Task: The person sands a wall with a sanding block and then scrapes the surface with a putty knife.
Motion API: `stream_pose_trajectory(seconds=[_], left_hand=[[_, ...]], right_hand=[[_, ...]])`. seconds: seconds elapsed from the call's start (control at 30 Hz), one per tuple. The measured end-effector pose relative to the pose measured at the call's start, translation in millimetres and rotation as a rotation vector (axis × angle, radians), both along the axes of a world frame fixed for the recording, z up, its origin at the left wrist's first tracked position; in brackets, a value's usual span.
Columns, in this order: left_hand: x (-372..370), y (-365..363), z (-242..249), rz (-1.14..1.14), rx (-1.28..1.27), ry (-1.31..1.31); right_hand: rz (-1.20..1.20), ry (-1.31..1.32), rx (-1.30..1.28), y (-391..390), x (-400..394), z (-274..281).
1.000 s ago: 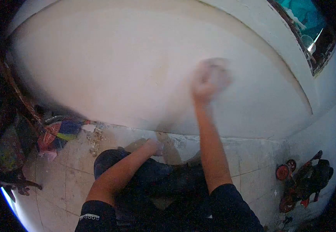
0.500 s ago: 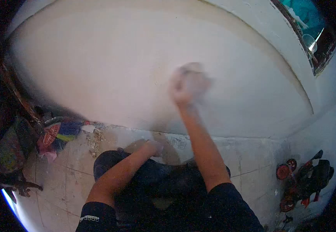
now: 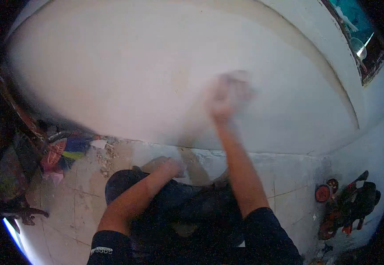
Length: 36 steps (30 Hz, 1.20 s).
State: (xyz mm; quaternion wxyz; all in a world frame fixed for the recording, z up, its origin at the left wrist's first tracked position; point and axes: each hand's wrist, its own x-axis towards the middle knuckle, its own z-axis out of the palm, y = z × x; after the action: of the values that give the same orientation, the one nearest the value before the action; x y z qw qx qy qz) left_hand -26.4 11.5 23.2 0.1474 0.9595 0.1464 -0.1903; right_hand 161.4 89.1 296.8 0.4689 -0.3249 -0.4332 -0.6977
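My right hand (image 3: 229, 95) is raised against the pale wall (image 3: 125, 75), right of the middle of the view. Motion smears its fingers, and whatever it may hold is too blurred to make out. Lower down, my left hand (image 3: 172, 168) rests near my knees, by the foot of the wall. Its fingers are dim and blurred, so their shape is unclear. A faint yellowish streak marks the wall to the left of my right hand.
Colourful bags (image 3: 75, 150) lie on the tiled floor (image 3: 81, 185) at the left, beside crumbled debris. A dark and red toy-like object with wheels (image 3: 351, 203) stands at the right. A window-like opening (image 3: 362, 57) holds a clear cup at the upper right.
My right hand has moved a little to the right along the wall. My left hand has barely moved. The view has shifted slightly.
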Motion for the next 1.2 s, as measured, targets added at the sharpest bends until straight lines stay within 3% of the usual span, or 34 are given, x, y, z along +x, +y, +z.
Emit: stream_pose_trajectory(seconds=[0.07, 0.1, 0.17, 0.23, 0.3, 0.33, 0.37, 0.4, 0.43, 0.5, 0.6, 0.67, 0.73, 0.83, 0.9, 1.0, 1.07, 1.13, 1.17, 1.2], left_hand=[[3, 7, -45, 0.057, -0.050, 0.068], [5, 13, -55, 0.122, -0.097, 0.126], [3, 13, -32, 0.129, -0.086, 0.139], [-1, 7, 4, 0.127, -0.087, 0.139], [-9, 0, 52, 0.150, -0.091, 0.131], [-16, -4, 80, 0.165, -0.106, 0.117], [-20, -7, 100, 0.177, -0.116, 0.113], [-22, -7, 111, 0.170, -0.107, 0.109], [-21, -6, 98, 0.175, -0.111, 0.106], [-22, -4, 62, 0.159, -0.081, 0.017], [-26, -10, 138, 0.196, -0.187, 0.123], [2, -7, 41, 0.101, -0.087, 0.148], [12, 1, -5, 0.022, -0.001, 0.154], [-3, 1, 30, 0.130, -0.086, 0.135], [-17, -1, 65, 0.184, -0.114, 0.126], [-31, -8, 106, 0.248, -0.144, 0.110], [-32, -8, 111, 0.272, -0.148, 0.101], [-28, -7, 105, 0.291, -0.149, 0.092], [-24, -5, 94, 0.233, -0.136, 0.123], [-21, -5, 88, 0.176, -0.121, 0.152]], right_hand=[[0.245, 0.297, -0.715, -26, -112, 9], [0.245, 0.240, -0.709, -11, -131, -3], [0.244, 0.182, -0.702, 7, -127, -17], [0.202, -0.054, -0.447, 8, -92, -16], [-0.116, 0.028, -0.682, -46, -39, 0], [-0.361, 0.513, -1.236, -63, -6, 9], [-0.302, 0.039, -0.402, -64, 63, -27], [-0.119, 0.077, -0.466, -99, 79, 7], [0.236, 0.688, -0.677, -112, 142, -27], [-0.096, 0.578, -0.421, -147, 132, 21], [-0.022, 0.393, -0.413, -121, 115, 18], [-0.058, 0.309, -0.381, -84, 62, 0], [-0.004, 0.323, -0.372, -40, -17, -16], [0.142, 0.274, -0.651, -13, -117, -17], [0.298, 0.199, -0.663, -1, -149, -13], [0.234, 0.043, -0.808, -6, -118, -26], [0.100, 0.140, -0.880, -20, -67, -43], [-0.041, 0.056, -0.700, -56, -22, -18], [-0.048, 0.190, -0.823, -77, 4, -15], [-0.154, 0.148, -0.588, -81, 44, -31]])
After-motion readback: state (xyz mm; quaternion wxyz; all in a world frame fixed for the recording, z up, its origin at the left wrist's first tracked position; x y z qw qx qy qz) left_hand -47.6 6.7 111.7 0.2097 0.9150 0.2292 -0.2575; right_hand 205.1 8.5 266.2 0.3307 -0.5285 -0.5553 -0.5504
